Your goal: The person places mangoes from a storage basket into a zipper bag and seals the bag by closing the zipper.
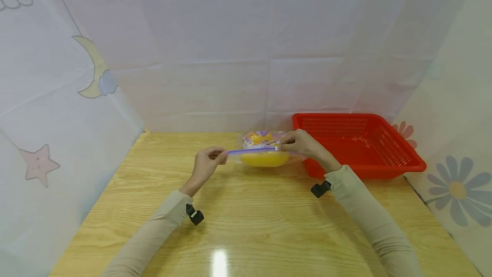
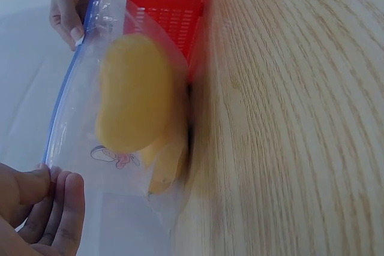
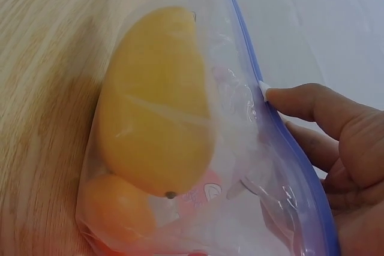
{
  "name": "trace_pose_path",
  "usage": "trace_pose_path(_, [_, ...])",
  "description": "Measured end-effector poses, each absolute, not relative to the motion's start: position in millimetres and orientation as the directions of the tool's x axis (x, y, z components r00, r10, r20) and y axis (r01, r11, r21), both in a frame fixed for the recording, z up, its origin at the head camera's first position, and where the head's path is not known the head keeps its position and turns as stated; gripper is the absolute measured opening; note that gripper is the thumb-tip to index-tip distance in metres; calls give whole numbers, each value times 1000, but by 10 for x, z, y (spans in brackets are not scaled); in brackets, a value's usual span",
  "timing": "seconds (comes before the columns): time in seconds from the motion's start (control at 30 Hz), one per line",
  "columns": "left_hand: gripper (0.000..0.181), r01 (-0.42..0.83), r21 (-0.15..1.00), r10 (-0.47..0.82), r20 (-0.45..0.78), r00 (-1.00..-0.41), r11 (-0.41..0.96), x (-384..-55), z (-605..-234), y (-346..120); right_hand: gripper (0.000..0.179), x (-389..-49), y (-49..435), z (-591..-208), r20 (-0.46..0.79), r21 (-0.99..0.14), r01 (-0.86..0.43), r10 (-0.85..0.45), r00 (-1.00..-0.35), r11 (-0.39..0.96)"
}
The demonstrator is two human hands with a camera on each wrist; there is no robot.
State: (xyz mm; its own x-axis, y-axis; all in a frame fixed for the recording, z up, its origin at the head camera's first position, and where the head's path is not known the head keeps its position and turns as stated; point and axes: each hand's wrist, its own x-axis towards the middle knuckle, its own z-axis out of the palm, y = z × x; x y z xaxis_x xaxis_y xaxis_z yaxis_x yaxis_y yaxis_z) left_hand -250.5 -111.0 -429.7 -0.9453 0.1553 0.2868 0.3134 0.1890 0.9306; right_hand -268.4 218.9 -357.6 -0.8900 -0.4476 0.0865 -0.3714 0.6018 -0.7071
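Observation:
A clear slider zip bag (image 1: 234,157) with a blue-purple closure stands on the table, printed with small cartoon figures. Through its film show a large yellow mango (image 3: 157,100) and a smaller orange fruit (image 3: 117,208). My left hand (image 1: 207,163) pinches the left end of the closure between thumb and fingers. Along the same closure, my right hand (image 1: 303,143) pinches the white slider (image 3: 264,90), thumb on the near side and fingers behind. In the left wrist view the mango (image 2: 133,94) hides part of the other contents.
A red plastic basket (image 1: 399,169) with slotted walls stands at the right, close behind my right wrist. Under everything is a wood-grain table (image 1: 246,213). Pale printed sheets (image 1: 207,54) rise at the back and both sides.

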Motion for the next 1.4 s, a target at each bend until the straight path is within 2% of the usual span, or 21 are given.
trace_pose_path(0.7, [21,289,934,153,261,-953,208,-2519,-4306,-1126,13,-2642,2269,-3555,84,-733,-376,-473,-877,567])
trace_pose_path(0.93, [21,281,939,146,255,-956,197,-2522,-4299,-1123,13,-2639,2312,-3545,72,-698,-367,-450,-890,615])
trace_pose_path(1.4, [21,281,935,126,259,-958,214,-2522,-4290,-1120,12,-2624,2477,-3544,59,-746,-328,-432,-900,580])
